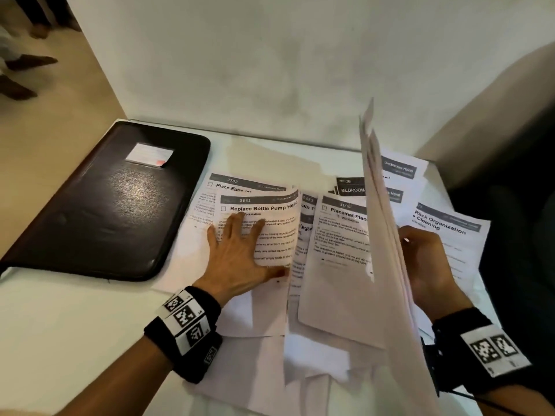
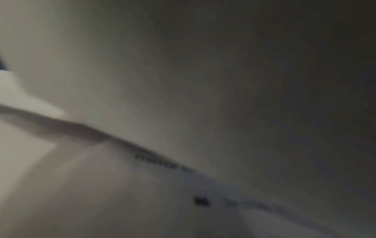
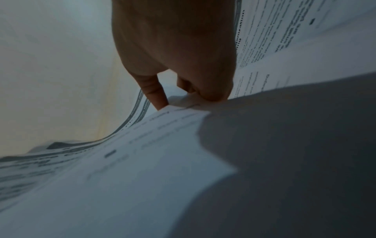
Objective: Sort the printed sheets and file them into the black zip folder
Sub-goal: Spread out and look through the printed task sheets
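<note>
Against a pale wall, the white desk (image 1: pixel 75 340) carried one black zip folder (image 1: pixel 111 202), closed, at its left, and roughly eight loose printed sheets (image 1: pixel 339 265) fanned beside it. Her left hand (image 1: pixel 240 259) lay spread-fingered on sheet 3641 (image 1: pixel 264 211), apparently to pin it. Her right hand (image 1: pixel 426 265) pinched one upright sheaf (image 1: pixel 387 235), likely those already sorted.
</note>
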